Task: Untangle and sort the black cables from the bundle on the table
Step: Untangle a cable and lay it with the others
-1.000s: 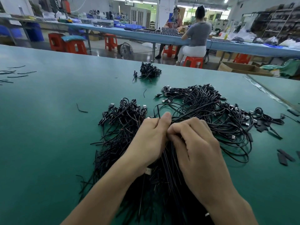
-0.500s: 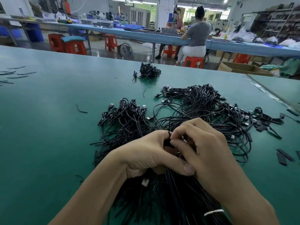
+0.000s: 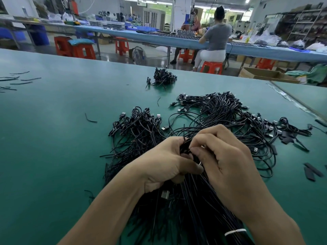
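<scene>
A big tangled pile of black cables (image 3: 223,121) with small plug ends covers the green table (image 3: 53,147) ahead of me. A straighter sheaf of black cables (image 3: 198,206) runs from my hands toward me, tied near its end by a white band (image 3: 235,232). My left hand (image 3: 164,165) is closed around the top of this sheaf, thumb across it. My right hand (image 3: 224,160) pinches cable strands right beside the left fingers. A looser clump of cables (image 3: 138,124) lies to the left of the pile.
A small separate heap of black cables (image 3: 163,77) sits farther back. Loose black strips (image 3: 312,171) lie at the right, thin wire pieces (image 3: 19,80) at the far left. A seam in the table (image 3: 290,98) runs along the right. A person sits at another bench beyond.
Both hands have drawn closer to me and bunched together. The left hand has turned and wrapped around the sheaf; the right fingers have curled in on the strands.
</scene>
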